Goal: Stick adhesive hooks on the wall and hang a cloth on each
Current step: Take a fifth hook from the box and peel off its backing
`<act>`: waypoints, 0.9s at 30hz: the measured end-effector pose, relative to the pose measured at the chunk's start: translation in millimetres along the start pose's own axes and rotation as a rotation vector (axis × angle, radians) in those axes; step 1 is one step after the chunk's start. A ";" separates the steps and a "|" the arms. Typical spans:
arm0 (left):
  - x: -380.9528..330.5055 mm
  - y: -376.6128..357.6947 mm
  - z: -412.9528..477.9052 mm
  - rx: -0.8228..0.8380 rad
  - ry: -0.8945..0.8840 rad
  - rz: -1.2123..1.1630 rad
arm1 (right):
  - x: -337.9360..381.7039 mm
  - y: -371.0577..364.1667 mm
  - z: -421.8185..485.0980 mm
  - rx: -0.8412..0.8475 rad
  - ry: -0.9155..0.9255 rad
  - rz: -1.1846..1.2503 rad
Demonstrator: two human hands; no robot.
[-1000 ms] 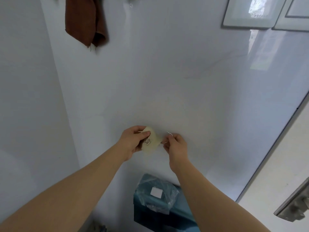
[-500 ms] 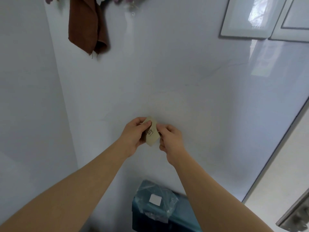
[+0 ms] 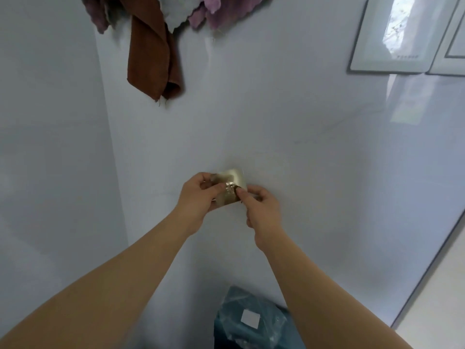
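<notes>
head view | your left hand [image 3: 201, 192] pinches the pale cream square adhesive hook [image 3: 235, 181] at its left edge | your right hand [image 3: 261, 207] pinches its lower right | hook sits before the glossy white wall [image 3: 302, 122], well below the hanging rust-brown cloth [image 3: 151, 59]; contact with wall unclear

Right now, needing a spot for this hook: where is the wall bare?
Bare wall runs between the brown cloth and the white frames, down to the hook. Crowded: up top by the purple cloth, low down by the blue bag.
</notes>
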State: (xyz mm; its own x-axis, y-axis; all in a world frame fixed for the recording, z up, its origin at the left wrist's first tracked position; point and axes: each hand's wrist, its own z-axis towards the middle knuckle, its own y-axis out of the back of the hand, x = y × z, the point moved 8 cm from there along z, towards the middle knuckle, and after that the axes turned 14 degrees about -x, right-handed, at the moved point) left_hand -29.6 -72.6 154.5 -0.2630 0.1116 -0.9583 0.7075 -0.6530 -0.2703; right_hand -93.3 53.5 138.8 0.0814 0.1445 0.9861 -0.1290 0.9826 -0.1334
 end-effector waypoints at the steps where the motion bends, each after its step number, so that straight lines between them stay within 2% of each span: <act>1: -1.3 -0.6 -0.1 -0.003 -0.007 -0.025 | -0.3 -3.1 -0.3 0.017 -0.010 -0.006; 5: -4.0 -4.4 -2.1 0.070 -0.018 -0.064 | 1.6 -9.2 -1.4 0.053 -0.048 0.067; 9: -2.9 -4.8 -2.3 0.115 -0.067 0.016 | 0.1 -10.7 -2.1 0.088 -0.090 0.135; 16: -6.8 -6.6 -7.1 0.001 -0.243 0.202 | 8.6 -4.1 3.2 0.037 -0.128 0.232; 20: -14.8 -11.7 -12.4 0.040 -0.313 0.199 | 20.2 2.0 4.5 0.009 -0.025 0.236; 23: -19.2 -12.9 -14.8 0.015 -0.389 0.305 | 34.3 7.1 1.5 -0.004 0.071 0.173; 27: -25.0 -9.7 -19.4 -0.031 -0.471 0.353 | 40.9 -2.5 -0.6 0.100 -0.009 0.285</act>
State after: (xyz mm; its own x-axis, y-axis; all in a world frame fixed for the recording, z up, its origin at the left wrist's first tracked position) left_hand -17.2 -54.5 179.3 -0.2660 -0.4575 -0.8485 0.8224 -0.5669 0.0479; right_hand -89.0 57.0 179.4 0.0195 0.4114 0.9112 -0.2425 0.8861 -0.3949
